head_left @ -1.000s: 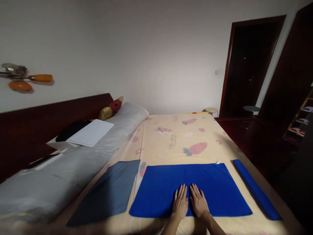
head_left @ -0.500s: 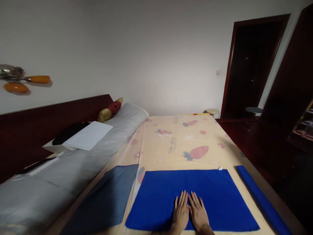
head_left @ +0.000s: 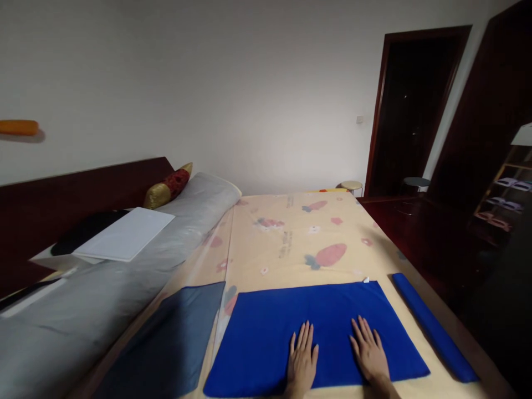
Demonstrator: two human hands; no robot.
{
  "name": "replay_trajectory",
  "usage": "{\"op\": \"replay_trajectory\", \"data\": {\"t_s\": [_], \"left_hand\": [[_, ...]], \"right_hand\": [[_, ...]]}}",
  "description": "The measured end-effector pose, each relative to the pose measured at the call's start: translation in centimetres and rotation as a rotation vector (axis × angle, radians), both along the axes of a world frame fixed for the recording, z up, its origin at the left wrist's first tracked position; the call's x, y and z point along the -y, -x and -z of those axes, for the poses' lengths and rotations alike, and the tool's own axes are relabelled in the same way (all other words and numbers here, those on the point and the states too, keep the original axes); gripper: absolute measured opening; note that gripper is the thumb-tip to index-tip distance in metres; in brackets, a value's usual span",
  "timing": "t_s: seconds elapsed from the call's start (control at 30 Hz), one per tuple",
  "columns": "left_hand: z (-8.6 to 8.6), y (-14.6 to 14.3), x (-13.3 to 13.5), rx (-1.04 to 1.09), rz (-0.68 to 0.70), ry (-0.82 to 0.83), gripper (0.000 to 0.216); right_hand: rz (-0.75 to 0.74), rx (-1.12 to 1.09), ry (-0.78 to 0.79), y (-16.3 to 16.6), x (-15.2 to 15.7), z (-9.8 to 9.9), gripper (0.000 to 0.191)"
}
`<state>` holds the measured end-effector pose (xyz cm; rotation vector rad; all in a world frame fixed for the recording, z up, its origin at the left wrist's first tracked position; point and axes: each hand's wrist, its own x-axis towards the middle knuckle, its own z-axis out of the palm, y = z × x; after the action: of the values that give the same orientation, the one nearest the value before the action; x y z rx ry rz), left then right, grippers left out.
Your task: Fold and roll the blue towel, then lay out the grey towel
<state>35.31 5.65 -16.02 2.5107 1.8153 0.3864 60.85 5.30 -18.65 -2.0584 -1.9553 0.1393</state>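
Observation:
A bright blue cloth [head_left: 266, 327] lies spread flat on the bed near its front edge. My left hand [head_left: 302, 360] rests palm down on its middle, fingers stretched out. My right hand [head_left: 368, 350] lies flat on the same cloth further right, fingers apart. Neither hand holds anything. A rolled blue cloth [head_left: 432, 327] lies along the bed's right edge. A flat grey-blue cloth [head_left: 174, 338] lies to the left of the blue one.
The bed has a cream sheet [head_left: 299, 238] with red prints. A long grey bolster [head_left: 103, 282] runs along the dark headboard [head_left: 83, 188], with white paper [head_left: 124, 239] and a red-gold cushion [head_left: 168, 185] on it. A dark doorway [head_left: 411, 105] and stools stand beyond.
My right hand has slid to the right across the blue cloth, away from my left hand. The two hands were side by side before. The view has shifted a little.

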Motion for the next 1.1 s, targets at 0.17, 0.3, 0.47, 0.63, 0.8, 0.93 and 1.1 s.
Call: {"op": "replay_trajectory", "data": {"t_s": [0.17, 0.3, 0.47, 0.63, 0.8, 0.93, 1.1], "left_hand": [[-0.4, 2.0, 0.0, -0.041, -0.075, 0.046, 0.052], [-0.6, 6.8, 0.2, -0.079, -0.252, 0.066, 0.054], [-0.5, 14.3, 1.3, -0.165, -0.549, 0.074, 0.06], [-0.7, 17.6, 2.4, -0.225, -0.594, 0.151, 0.061], [-0.3, 17.5, 2.4, -0.215, -0.618, 0.141, 0.06], [0.0, 17.5, 2.1, -0.204, -0.622, 0.102, 0.058], [0.0, 17.5, 2.0, -0.151, -0.671, 0.087, 0.053]], "right_hand": [[0.173, 0.102, -0.029, -8.2, 2.1, 1.3, 0.068], [0.148, 0.114, 0.003, -11.1, 3.3, 1.4, 0.069], [0.158, 0.134, -0.007, -11.1, 3.3, 1.7, 0.069], [0.127, 0.109, -0.067, -11.5, 3.3, 2.8, 0.069], [0.096, 0.091, -0.119, -11.8, 3.3, 3.7, 0.068], [0.103, 0.109, -0.13, -11.6, 3.3, 3.5, 0.066], [0.112, 0.101, -0.1, -11.5, 3.3, 2.8, 0.068]]}}
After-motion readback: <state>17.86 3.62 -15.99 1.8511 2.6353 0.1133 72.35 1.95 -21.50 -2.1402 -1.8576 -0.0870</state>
